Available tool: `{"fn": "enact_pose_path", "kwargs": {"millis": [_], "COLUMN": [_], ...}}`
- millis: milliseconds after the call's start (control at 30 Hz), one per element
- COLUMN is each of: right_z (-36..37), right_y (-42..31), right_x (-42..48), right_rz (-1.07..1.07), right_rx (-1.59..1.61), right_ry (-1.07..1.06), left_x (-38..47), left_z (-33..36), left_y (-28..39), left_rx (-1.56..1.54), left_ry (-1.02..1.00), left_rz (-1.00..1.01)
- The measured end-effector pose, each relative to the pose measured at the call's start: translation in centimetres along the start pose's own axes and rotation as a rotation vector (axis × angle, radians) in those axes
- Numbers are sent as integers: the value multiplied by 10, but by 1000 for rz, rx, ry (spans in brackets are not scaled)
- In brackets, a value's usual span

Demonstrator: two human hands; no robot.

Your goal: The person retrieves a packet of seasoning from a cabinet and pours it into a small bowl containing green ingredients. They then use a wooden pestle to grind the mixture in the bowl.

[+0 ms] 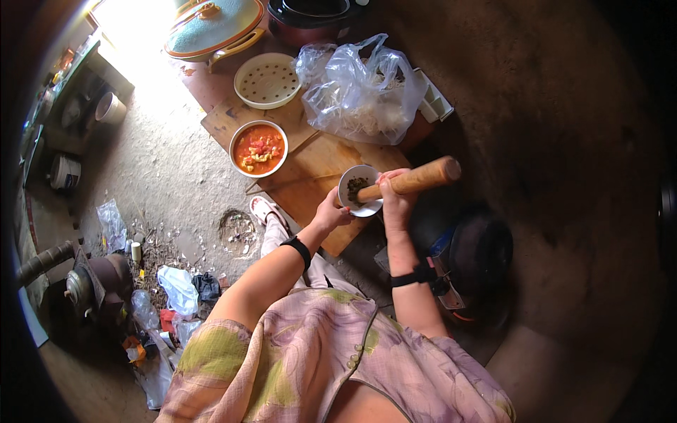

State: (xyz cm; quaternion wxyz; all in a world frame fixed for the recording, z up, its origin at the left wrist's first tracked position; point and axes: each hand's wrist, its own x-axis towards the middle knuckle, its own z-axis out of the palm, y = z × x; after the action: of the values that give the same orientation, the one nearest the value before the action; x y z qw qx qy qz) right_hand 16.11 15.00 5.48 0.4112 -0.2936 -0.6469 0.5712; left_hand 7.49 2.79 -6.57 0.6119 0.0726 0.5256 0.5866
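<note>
My left hand (333,210) grips the near left side of a small white bowl (366,212), which is tilted over the front edge of a wooden board (301,193). Dark green crushed bits (355,185) lie inside the bowl. My right hand (396,203) is closed around a thick wooden pestle (423,178). Its narrower end is down in the bowl, touching or close to the bits, and its thick end points up to the right. A bowl of red tomato and egg soup (259,149) stands on the board's left part. A pair of thin sticks lies across the board, partly hidden.
Behind the board are a perforated cream plastic tray (267,79), a clear plastic bag of dried noodle-like strands (365,100), a white divided container (436,98) and a lidded electric pan (211,26). Litter and plastic bags (180,288) cover the floor at left, near a stove with a kettle (79,288).
</note>
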Motion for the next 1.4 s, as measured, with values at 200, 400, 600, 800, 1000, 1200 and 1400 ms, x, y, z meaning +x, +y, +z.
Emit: {"fn": "enact_pose_path", "kwargs": {"millis": [200, 400, 600, 800, 1000, 1200, 1400], "right_z": [11, 13, 6, 10, 11, 14, 13], "right_y": [2, 1, 8, 3, -3, 7, 6], "right_x": [-3, 1, 4, 6, 2, -4, 2], "right_rz": [-33, -68, -123, -58, -69, -87, -71], "right_rx": [183, 134, 112, 58, 41, 168, 21], "right_ry": [27, -103, -40, -115, -163, -42, -168], "left_x": [6, 4, 6, 10, 6, -1, 10], "left_z": [-1, 0, 11, 11, -10, -8, 4], "left_y": [1, -7, -14, -6, 5, -15, -15], "left_rx": [16, 17, -152, -95, -53, -18, -47], "left_ry": [19, 36, 132, 109, 53, 142, 120], "left_rz": [24, 39, 7, 1, -18, -23, 70]}}
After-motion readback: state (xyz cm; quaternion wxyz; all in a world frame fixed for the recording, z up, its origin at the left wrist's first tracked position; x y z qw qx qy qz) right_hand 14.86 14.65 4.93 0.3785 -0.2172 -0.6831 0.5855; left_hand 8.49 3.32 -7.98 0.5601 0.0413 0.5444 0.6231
